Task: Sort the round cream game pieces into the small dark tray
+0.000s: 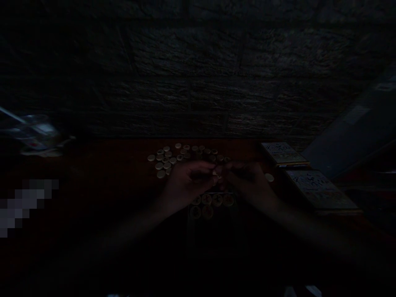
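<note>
The picture is very dark. My left hand (187,179) and my right hand (249,181) meet over the table with their fingers pinched together. A small pale thing (218,175) shows between the fingertips, too dim to name. Just below the hands, several round Chinese chess pieces (206,199) with characters on them lie in rows on a dark, flat rectangular tray or box (216,239). Beyond my left hand, a loose cluster of more Chinese chess pieces (168,154) is spread on the table. One single piece (269,177) lies right of my right hand.
Two flat boxes or books with printed covers, one farther (283,152) and one nearer (321,189), lie at the right on the dark reddish table (130,159). A clear container (37,132) stands at the far left. Behind is a rough block wall (185,62).
</note>
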### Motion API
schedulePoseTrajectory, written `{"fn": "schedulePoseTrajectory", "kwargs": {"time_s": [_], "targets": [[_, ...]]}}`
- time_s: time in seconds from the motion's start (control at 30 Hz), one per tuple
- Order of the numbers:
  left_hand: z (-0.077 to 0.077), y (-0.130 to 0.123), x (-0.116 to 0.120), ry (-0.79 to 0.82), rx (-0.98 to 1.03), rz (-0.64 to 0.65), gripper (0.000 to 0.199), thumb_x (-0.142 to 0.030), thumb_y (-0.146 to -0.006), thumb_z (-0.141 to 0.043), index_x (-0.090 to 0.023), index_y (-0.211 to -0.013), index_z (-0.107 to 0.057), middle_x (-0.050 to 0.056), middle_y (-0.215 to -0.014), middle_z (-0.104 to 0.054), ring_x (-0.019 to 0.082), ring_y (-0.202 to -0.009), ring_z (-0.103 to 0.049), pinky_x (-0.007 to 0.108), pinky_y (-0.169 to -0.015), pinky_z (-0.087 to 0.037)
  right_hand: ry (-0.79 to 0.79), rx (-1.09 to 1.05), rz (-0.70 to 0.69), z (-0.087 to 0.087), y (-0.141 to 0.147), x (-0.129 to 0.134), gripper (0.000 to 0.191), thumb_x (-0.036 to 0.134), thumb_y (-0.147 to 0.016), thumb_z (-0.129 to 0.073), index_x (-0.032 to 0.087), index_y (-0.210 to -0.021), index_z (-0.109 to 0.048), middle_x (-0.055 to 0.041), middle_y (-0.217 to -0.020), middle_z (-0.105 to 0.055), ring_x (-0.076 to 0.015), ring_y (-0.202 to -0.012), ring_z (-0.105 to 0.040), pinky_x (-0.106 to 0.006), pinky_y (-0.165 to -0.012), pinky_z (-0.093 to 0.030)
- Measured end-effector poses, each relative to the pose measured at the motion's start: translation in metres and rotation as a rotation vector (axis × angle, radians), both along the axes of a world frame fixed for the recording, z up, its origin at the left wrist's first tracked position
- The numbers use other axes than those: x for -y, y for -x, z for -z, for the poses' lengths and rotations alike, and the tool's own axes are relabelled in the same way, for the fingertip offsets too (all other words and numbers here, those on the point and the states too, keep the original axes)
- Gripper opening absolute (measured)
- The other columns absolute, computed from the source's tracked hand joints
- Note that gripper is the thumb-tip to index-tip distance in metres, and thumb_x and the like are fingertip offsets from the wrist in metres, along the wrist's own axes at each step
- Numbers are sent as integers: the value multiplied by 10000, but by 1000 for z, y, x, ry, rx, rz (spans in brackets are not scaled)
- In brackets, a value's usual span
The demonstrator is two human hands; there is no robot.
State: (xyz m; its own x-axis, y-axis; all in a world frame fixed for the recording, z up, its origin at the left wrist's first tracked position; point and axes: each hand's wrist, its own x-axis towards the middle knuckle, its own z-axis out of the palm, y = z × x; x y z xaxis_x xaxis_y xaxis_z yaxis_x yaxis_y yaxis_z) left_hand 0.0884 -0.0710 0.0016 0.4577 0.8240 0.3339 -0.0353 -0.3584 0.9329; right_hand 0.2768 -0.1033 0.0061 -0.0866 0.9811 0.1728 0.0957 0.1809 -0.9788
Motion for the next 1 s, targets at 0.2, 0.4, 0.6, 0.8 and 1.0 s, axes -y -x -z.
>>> {"fn": "schedulePoseTrajectory", "kwargs": {"time_s": [0.2,0.4,0.6,0.8,1.0], "targets": [[-2,0,2,-124,-89,-39,210,-183,-809,-790,-186,-1016,-756,45,-938,-815,182,-831,-782,261,-749,-626,18,66,54,0,3,2,283,459,-745,-859,194,-774,-766,-8,-636,-724,-120,-498,-633,-217,-461,-492],[-4,1,2,-26,-12,-12,159,-222,-836,-777,-188,-991,-767,50,-940,-820,191,-841,-791,278,-769,-649,-45,55,6,-3,3,5,274,470,-842,-774,198,-811,-784,-22,-695,-745,-133,-584,-673,-225,-530,-528],[-2,2,-2,134,49,-30,169,-245,-857,-750,-198,-1016,-782,62,-975,-826,213,-828,-803,324,-755,-679,-75,78,-5,-6,4,2,231,432,-825,-794,212,-895,-804,-36,-789,-783,-151,-660,-712,-243,-592,-558],[-3,2,1,29,-24,-13,267,-201,-822,-775,-182,-1088,-782,77,-1054,-816,214,-912,-798,300,-809,-661,-43,-3,-15,-4,1,-1,210,365,-722,-885,199,-808,-790,-30,-744,-778,-149,-645,-716,-238,-602,-562],[-3,2,0,115,13,43,315,-204,-826,-782,-178,-1140,-766,81,-1021,-821,212,-861,-803,296,-764,-663,-8,-18,-11,-2,2,0,245,386,-748,-872,189,-876,-801,-42,-758,-776,-136,-615,-686,-230,-568,-548]]}}
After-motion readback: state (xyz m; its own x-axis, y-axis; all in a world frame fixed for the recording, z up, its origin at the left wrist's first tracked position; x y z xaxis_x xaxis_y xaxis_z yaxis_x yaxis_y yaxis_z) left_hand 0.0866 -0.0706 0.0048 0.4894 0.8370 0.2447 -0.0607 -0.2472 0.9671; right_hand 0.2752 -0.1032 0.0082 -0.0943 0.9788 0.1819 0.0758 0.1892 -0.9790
